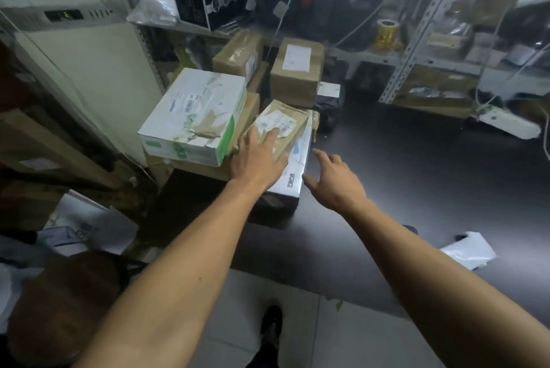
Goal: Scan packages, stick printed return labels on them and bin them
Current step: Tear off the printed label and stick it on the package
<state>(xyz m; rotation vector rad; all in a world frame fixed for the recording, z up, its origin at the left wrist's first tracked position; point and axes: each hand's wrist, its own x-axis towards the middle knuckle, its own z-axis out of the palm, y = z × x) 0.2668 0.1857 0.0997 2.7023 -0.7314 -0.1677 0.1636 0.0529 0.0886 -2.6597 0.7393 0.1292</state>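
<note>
Small brown parcel (279,132) lies tilted atop a silver package (293,172) at the dark table's (401,177) left side, long axis running away and right. Left hand (259,159) rests flat on it, fingers straight. Right hand (333,181) hovers unclenched beside the silver package's right edge; bare tabletop to the right.

Your forearms are bare from the near edge of view up to the wrists; no sleeves, cuffs or gloves in frame. Your left hand (258,159) carries no ring, watch or band; same for your right hand (337,182). Low in the frame, between your arms, one dark shoe (271,326) shows below a dark trouser leg (263,357).
</note>
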